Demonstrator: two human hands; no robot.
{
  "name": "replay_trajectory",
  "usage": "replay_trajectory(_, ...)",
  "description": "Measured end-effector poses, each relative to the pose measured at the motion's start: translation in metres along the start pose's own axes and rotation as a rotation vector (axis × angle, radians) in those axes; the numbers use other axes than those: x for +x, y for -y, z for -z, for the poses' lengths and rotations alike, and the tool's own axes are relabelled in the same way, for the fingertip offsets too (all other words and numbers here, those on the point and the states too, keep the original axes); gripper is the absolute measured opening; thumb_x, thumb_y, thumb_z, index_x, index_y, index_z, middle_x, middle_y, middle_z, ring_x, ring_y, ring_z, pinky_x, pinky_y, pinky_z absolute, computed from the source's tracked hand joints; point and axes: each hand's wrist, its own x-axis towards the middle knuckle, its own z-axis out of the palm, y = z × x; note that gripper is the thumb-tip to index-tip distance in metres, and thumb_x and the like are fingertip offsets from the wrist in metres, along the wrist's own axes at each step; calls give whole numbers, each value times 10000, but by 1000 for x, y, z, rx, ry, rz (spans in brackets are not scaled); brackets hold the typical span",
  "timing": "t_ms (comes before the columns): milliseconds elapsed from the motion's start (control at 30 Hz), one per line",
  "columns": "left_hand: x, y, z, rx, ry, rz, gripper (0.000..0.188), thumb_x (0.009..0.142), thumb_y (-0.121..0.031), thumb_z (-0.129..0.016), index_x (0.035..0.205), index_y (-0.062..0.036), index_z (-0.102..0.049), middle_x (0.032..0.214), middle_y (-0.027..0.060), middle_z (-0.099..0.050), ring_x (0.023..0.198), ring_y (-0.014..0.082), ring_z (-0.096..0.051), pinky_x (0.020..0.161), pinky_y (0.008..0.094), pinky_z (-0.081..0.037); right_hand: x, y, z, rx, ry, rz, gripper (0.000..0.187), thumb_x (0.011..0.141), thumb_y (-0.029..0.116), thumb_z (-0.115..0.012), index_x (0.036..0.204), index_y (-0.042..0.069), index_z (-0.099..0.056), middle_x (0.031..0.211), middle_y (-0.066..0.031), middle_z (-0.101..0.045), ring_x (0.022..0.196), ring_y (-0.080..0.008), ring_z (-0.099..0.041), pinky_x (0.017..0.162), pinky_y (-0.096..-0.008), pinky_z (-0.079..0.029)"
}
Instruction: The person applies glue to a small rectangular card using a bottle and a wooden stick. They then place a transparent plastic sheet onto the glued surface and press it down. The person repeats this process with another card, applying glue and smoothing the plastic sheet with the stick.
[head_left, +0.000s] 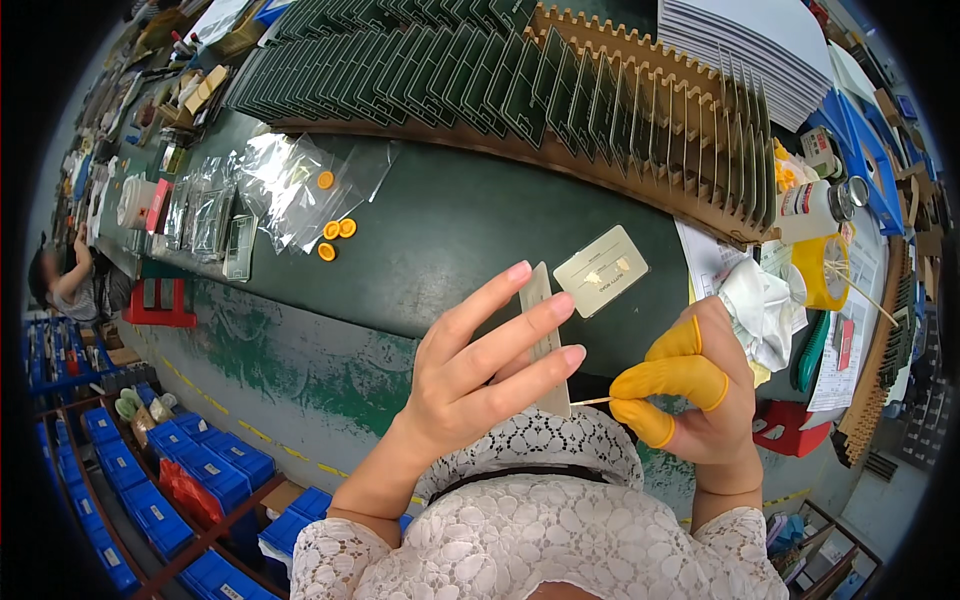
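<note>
My left hand (462, 385) holds a thin pale plate (556, 396), tilted nearly edge-on, so its faces hardly show. Its fingers stretch across the plate and hide part of it. Yellow finger cots cover the fingertips of my right hand (722, 380). That hand pinches a thin cotton swab (592, 402), whose far end meets the lower edge of the plate; its tip is too small to make out. Just beyond my hands, a second pale plate (590, 285) with rounded corners and dark print lies flat on the dark green table (440, 215).
A slotted brown rack (440, 140) full of upright dark green plates spans the back. Yellow finger cots (330, 230) and clear bags (290, 190) lie left. At right are a white bottle (808, 208), a yellow swab container (820, 275) and a crumpled white cloth (760, 310).
</note>
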Motion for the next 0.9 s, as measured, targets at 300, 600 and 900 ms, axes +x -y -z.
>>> replay_trajectory(300,0,0,-1,-3,-3,3,414,784,4,-763,1139,-197,-691,1308,22,-663,1241,322,-606,816,344,-605,0,1,0,0,1,2,284,694,184,-891,909,128,-714,819,-5,-598,678,-216,-504,623,-352,-327)
replay_trajectory(600,-2,5,2,-3,-16,18,379,784,55,-740,1091,-166,-709,1283,85,-658,1218,349,-608,847,364,-606,-9,-18,-3,-160,-116,-147,287,689,115,-865,919,91,-695,817,-41,-579,724,-249,-500,658,-370,-349)
replay_trajectory(900,2,3,3,-23,-13,89,481,735,39,-802,1154,-137,-645,1265,87,-677,1215,377,-608,930,401,-569,-20,-61,-20,-500,23,-75,300,673,56,-824,909,35,-639,889,-83,-536,797,-279,-515,708,-403,-377)
